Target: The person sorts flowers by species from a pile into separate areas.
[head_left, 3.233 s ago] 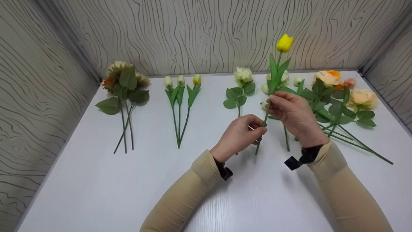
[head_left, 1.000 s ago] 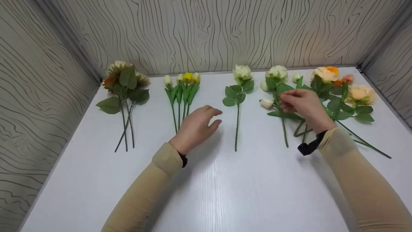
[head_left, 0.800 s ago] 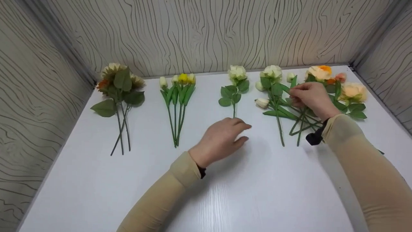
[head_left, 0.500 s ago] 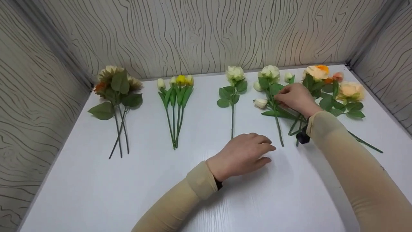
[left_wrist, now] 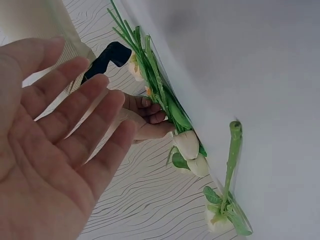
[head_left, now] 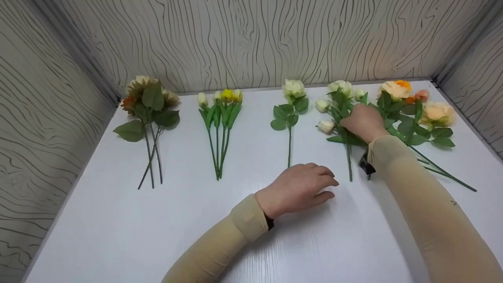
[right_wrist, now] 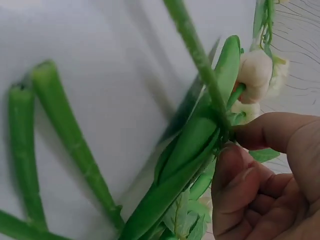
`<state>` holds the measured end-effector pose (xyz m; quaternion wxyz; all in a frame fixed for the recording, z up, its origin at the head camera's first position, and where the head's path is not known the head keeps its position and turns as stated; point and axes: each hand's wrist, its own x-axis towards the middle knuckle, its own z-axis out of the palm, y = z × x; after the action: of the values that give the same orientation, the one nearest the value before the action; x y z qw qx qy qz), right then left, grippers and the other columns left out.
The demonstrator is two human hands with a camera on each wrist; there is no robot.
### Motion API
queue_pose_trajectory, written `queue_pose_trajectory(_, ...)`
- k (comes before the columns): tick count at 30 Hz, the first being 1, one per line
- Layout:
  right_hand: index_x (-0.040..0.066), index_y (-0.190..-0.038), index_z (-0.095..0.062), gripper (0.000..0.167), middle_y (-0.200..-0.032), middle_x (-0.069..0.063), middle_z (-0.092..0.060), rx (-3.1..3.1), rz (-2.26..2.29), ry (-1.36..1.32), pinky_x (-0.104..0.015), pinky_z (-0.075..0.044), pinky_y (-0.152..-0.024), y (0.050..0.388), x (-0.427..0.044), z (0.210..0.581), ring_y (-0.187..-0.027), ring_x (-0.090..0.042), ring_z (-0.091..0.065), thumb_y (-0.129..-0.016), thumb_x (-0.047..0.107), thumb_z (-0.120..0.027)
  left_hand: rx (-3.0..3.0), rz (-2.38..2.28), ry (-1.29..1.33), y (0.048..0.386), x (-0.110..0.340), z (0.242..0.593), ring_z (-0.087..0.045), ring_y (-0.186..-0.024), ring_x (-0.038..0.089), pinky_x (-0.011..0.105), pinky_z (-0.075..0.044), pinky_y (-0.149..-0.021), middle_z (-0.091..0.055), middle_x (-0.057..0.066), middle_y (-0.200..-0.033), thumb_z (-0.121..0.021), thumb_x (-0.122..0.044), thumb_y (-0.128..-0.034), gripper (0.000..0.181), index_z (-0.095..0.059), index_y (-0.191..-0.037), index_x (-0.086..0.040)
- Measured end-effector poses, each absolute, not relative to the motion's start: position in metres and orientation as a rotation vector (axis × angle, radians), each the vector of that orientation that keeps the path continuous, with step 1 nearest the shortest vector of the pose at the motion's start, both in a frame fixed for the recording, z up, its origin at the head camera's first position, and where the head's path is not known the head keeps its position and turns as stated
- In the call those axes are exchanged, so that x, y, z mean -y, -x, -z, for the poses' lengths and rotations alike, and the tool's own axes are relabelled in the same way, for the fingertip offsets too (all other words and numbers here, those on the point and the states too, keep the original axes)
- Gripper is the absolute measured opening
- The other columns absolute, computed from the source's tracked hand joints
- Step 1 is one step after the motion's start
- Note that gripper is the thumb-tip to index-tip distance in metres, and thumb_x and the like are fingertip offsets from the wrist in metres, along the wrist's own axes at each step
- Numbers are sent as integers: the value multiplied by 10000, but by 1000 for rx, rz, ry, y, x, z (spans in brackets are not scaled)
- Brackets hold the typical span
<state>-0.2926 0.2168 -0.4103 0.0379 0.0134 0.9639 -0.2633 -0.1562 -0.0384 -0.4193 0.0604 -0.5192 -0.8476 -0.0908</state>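
My right hand (head_left: 363,122) is at the cluster of white flowers on the right of the table. In the right wrist view its thumb and fingertips pinch a green stem (right_wrist: 197,47), which belongs to the white rose (head_left: 341,89). Two white buds, including a lower bud (head_left: 325,126), lie left of that rose. My left hand (head_left: 298,190) hovers over the table with loosely extended fingers and holds nothing; the left wrist view shows its bare palm (left_wrist: 45,155). It covers the lower stem end of the single white rose (head_left: 293,90).
Several tulips (head_left: 226,95), white and yellow, lie together left of centre. Brownish and orange flowers (head_left: 143,90) with crossed stems lie at far left. Peach flowers (head_left: 436,114) and loose stems fill the right side. A patterned wall (head_left: 251,43) stands behind the white table (head_left: 118,232).
The yellow tulip that both hands held lies among the other tulips. My left hand has moved right and toward me, away from them. My right hand has reached in to the white rose's stem.
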Motion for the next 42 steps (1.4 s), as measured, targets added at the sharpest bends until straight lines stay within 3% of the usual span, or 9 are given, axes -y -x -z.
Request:
queue_pose_trajectory(5,25,-737,-592,326,-580,-27,-529,-2885,1008,-154,-349,-448,-513,289,-234,401,-531,-194,-517,-971,251,-610,2597,400,1488,160,43,418,-637,-1114,96,210,-502,-918,-688,-79,-1216,-635,-300,-1033,259,-736,-1249,-199)
queue_pose_trajectory(10,-10,-1063,-654,318,-811,-30,-657,-2745,1378,-208,-343,-585,-692,279,-247,390,-716,-185,-632,-1000,297,-602,2667,633,1306,166,51,416,-649,-1082,50,188,-519,-866,-708,-98,-1175,-626,-290,-1041,236,-748,-1224,-203)
queue_pose_trajectory(13,-1,-1157,-664,315,-887,-25,-669,-2541,1745,-209,-298,-600,-739,271,-244,387,-773,-155,-642,-1009,275,-634,2721,865,1171,170,55,415,-652,-1040,28,170,-508,-852,-715,-90,-1157,-624,-271,-1044,232,-752,-1214,-180)
queue_pose_trajectory(19,-36,-1150,-686,262,-956,-91,-662,-1956,2326,-89,-279,-589,-757,251,-207,394,-841,-198,-640,-1003,180,-688,2746,1384,890,178,60,418,-638,-963,17,185,-508,-824,-717,-81,-1132,-630,-273,-1041,275,-740,-1245,-125)
queue_pose_trajectory(24,-70,-1209,-644,297,-963,-107,-663,-1793,2398,146,-279,-589,-771,236,-173,399,-836,-200,-649,-1018,156,-666,2716,1717,728,184,61,421,-678,-929,83,237,-546,-792,-716,-109,-1048,-653,-300,-1029,305,-723,-1264,-120)
queue_pose_trajectory(28,-43,-1198,-637,249,-970,-89,-662,-1813,2383,254,-271,-582,-781,229,-157,402,-852,-184,-647,-1033,144,-639,2645,1976,675,187,62,421,-703,-860,133,271,-583,-753,-720,-73,-977,-667,-221,-1022,241,-724,-1205,-75)
queue_pose_trajectory(33,-13,-1163,-671,196,-963,-87,-676,-1794,2412,249,-272,-585,-782,227,-150,403,-849,-185,-655,-1030,129,-641,2600,2117,651,188,63,419,-704,-808,143,292,-605,-729,-719,-2,-928,-669,-143,-1014,156,-721,-1120,-41)
queue_pose_trajectory(42,30,-1087,-708,127,-934,-100,-715,-1740,2517,182,-283,-596,-774,230,-151,401,-805,-188,-694,-1041,65,-594,2656,2167,619,188,62,418,-720,-804,182,312,-613,-720,-736,47,-936,-686,-137,-1001,137,-738,-1103,-61)
